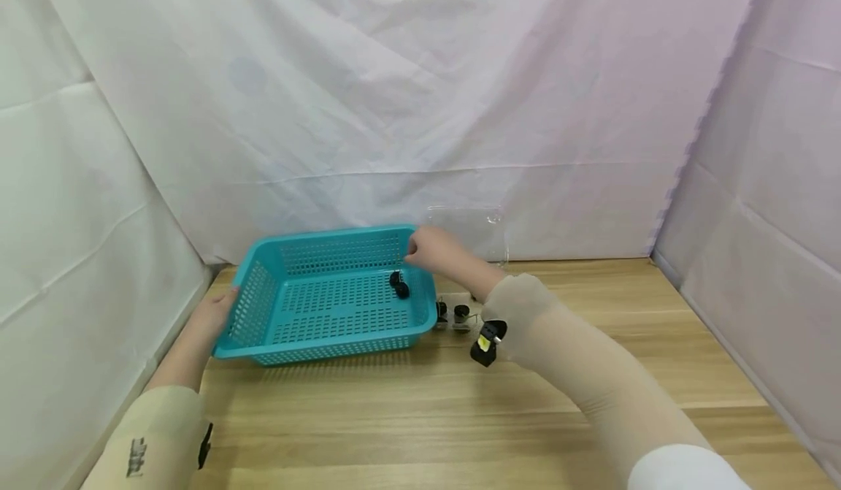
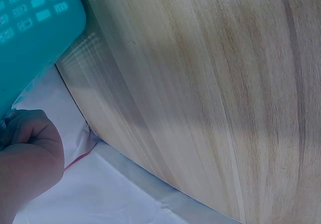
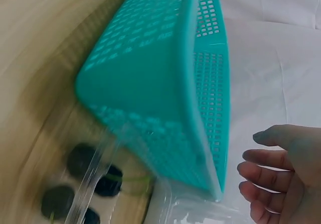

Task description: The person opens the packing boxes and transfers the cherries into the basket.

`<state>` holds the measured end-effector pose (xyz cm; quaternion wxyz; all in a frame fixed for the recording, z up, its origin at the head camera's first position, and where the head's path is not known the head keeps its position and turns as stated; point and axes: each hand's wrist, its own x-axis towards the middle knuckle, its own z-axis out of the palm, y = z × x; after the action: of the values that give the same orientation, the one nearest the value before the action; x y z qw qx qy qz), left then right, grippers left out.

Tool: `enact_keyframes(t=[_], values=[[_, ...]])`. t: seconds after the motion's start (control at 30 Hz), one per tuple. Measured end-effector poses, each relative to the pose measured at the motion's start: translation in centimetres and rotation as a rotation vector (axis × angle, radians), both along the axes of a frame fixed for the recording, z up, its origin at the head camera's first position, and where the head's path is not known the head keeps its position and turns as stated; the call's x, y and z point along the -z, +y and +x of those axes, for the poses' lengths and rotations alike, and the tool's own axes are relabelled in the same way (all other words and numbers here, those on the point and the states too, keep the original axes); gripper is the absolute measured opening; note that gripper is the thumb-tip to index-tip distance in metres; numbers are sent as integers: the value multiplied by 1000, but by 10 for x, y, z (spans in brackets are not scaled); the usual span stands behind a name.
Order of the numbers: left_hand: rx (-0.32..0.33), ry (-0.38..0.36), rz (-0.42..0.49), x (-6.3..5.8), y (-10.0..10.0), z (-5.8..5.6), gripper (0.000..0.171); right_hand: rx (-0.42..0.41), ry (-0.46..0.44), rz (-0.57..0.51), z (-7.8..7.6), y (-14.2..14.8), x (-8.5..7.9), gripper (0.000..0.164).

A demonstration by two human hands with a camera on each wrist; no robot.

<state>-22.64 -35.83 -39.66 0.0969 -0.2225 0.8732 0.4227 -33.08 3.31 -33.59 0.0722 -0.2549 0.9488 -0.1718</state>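
Observation:
A teal plastic basket (image 1: 328,350) with slotted walls sits on the table. At its left end my left hand (image 1: 213,311) grips the rim, fingers curled against the edge in the left wrist view. Two dark cherries (image 1: 401,290) lie on the basket floor near the right end. Over the back right corner is my right hand (image 1: 434,250); the right wrist view shows its fingers spread and lightly bent, holding nothing. Just right of the basket stands a clear plastic box (image 3: 83,199) with several dark cherries (image 3: 57,202), some with green stems.
The box's clear lid (image 1: 466,233) stands raised at the back against the white curtain (image 1: 368,110). White cloth also closes off both sides. The wooden table (image 1: 368,424) extends in front of the basket and to its right.

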Motion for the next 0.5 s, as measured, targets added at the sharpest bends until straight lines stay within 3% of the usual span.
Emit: enact_keyframes(t=[0.2, 0.5], values=[[11, 22, -4, -1, -2, 0, 83, -31, 52, 40, 7, 15, -2, 18], [3, 11, 22, 1, -1, 1, 83, -50, 29, 35, 18, 42, -10, 15]])
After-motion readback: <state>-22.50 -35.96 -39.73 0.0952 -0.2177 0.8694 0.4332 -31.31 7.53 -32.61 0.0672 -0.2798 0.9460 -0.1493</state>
